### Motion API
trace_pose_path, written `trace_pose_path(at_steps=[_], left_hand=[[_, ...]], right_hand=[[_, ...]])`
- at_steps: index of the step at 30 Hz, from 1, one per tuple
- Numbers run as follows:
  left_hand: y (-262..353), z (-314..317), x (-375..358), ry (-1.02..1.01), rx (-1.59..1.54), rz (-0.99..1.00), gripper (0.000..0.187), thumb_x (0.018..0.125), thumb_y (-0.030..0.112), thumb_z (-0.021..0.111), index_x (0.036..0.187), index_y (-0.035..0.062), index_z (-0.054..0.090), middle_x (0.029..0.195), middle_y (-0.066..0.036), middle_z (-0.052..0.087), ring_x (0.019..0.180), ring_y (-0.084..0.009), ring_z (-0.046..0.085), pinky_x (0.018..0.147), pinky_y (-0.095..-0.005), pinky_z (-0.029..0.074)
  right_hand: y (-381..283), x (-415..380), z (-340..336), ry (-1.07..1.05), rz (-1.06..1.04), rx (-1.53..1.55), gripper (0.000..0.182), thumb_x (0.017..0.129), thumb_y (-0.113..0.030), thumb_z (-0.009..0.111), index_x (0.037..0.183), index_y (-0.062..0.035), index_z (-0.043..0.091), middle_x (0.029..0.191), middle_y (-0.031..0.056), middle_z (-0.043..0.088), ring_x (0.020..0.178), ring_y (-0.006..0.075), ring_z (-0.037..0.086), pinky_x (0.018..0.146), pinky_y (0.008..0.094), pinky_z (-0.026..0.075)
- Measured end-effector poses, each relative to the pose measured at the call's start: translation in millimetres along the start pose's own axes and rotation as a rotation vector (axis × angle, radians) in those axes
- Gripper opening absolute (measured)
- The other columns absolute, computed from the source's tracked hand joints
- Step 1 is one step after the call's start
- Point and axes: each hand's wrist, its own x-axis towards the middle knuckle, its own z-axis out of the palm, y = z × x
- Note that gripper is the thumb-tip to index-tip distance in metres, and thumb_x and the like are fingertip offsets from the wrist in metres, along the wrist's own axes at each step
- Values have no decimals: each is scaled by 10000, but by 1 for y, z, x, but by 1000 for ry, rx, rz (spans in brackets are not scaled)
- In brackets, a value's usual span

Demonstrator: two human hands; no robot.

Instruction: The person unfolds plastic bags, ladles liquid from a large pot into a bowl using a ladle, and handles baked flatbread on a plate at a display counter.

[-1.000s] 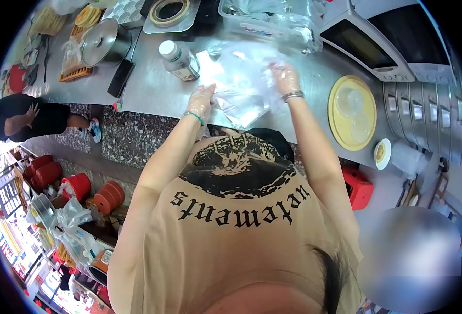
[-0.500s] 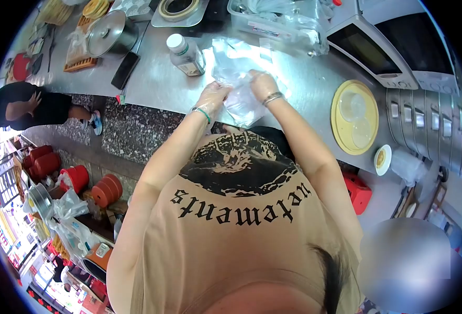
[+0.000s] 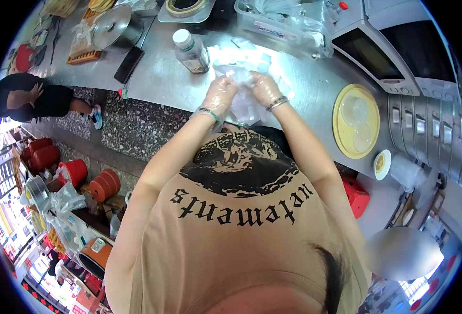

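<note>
A clear, crumpled plastic bag (image 3: 244, 111) is stretched between my hands, just above the metal counter. My left hand (image 3: 221, 96), in a thin transparent glove with a green band at the wrist, pinches its left side. On the right, my gloved right hand (image 3: 265, 89), with bracelets at the wrist, has its fingers closed on the same bag. The fingertips come close together at the top of the plastic. Glare on the counter hides the bag's exact outline. A white-capped bottle (image 3: 191, 52) stands upright beside my left hand.
Along the steel counter (image 3: 160, 78) are a phone (image 3: 129, 65), a lidded pot (image 3: 117, 29) and a plastic bin of bags (image 3: 267, 26). To the right sit a yellow tray (image 3: 341, 141), a small bowl (image 3: 382, 165) and a microwave (image 3: 369, 55). A person (image 3: 29, 99) stands at left.
My hands have drawn closer together, the left one moving right and turning inward. The bag is more bunched between them. The whole view has shifted slightly.
</note>
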Motion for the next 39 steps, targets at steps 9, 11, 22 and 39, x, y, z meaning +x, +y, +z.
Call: trace_pose_path(at_steps=[9,11,22,39], left_hand=[[37,-32,-23,163,-390,-121,358,924,339,568,955,-12,630,898,-56,648,772,-137,578,740,-290,464],[42,-23,-23,4,-441,-100,330,946,297,532,1128,24,567,1047,-85,629,972,-151,591,854,-301,461],[76,-96,-69,568,-581,61,154,821,-41,444,865,105,461,741,10,489,576,-67,438,493,-200,373],[112,-162,-141,779,-634,365,40,902,69,531,938,78,515,732,7,527,577,-52,466,505,-177,386]], right_hand=[[10,-10,-65,178,171,526,276,848,-249,609,990,-16,652,773,27,659,657,84,562,561,281,450],[-3,-11,-50,209,76,502,270,827,-217,612,1000,-12,643,793,54,662,680,112,577,607,295,470],[6,4,-106,763,-98,-18,335,719,3,567,1033,-92,634,848,170,645,772,350,629,668,421,506],[-34,42,-23,-431,162,-813,811,765,-440,697,1434,-183,318,1513,136,242,1361,317,307,1093,524,257]])
